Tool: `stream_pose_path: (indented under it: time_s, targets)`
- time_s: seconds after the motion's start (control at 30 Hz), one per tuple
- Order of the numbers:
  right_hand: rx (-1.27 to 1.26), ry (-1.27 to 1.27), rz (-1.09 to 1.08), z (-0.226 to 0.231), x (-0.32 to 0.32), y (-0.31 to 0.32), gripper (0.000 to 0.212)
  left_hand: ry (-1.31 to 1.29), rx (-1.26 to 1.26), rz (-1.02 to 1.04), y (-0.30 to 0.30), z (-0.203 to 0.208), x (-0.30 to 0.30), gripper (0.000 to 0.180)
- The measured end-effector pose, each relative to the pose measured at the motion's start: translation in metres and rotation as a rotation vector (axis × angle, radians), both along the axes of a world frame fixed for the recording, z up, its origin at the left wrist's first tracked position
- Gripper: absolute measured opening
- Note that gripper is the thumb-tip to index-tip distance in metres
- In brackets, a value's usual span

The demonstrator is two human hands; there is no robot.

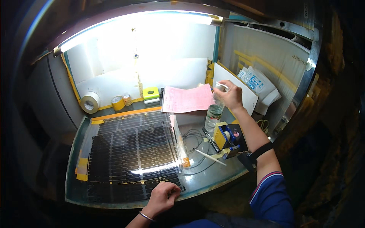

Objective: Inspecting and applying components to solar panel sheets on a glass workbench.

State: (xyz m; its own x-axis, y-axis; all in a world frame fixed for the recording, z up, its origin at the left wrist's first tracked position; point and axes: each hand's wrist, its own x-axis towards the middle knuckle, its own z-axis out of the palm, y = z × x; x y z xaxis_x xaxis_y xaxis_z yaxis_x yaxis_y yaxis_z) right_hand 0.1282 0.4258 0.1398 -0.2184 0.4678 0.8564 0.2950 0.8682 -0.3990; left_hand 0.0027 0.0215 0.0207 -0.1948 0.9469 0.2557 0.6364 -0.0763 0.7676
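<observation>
My right hand (232, 95) is raised at the back right, its thumb and fingers pinching a small white piece (222, 86) just above a clear plastic bottle (213, 118). The bottle stands upright with a green band round it; I cannot tell whether the white piece touches its top. My left hand (162, 197) rests curled at the near edge of a dark film sheet (131, 152) printed with rows of narrow strips. Its fingers are bent closed, and whatever may lie between them is hidden.
A pink printed sheet (188, 99) lies behind the film. Tape rolls (90, 102) and a green-and-white hole punch (151, 95) line the back. Right of the film are a white pen (210, 157), thin cables (195, 138) and a yellow-and-blue tape dispenser (227, 136). White packets (260, 85) lean by the right wall.
</observation>
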Motion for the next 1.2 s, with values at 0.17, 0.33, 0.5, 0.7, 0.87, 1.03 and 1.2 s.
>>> stream_pose_path:
  time_s: [0.17,0.33,0.5,0.7,0.87,1.03,1.2]
  targets:
    - [-0.741,0.960,0.364,0.023,0.028,0.017,0.040,0.002,0.006,0.030,-0.006,-0.005,0.000,0.009]
    - [-0.903,1.605,0.662,0.018,0.059,0.060,0.050,0.071,0.075,0.044,-0.003,-0.005,0.005,0.015]
    - [-0.623,1.233,0.265,0.035,0.056,0.015,0.045,0.135,0.160,-0.012,-0.002,-0.014,0.000,0.020]
    - [-0.025,0.272,0.038,0.035,0.023,-0.021,0.039,0.194,0.207,-0.069,-0.009,-0.012,0.001,0.021]
    - [-0.118,-0.024,0.107,0.014,0.002,-0.039,0.038,-0.041,0.294,0.019,-0.024,-0.003,0.004,0.025]
    - [-0.072,-0.117,0.028,-0.006,0.003,-0.002,0.032,-0.099,0.427,0.129,-0.028,-0.007,-0.004,0.023]
    - [0.290,-0.089,0.031,0.022,0.026,-0.061,0.022,0.044,0.391,0.139,-0.038,-0.006,-0.009,0.022]
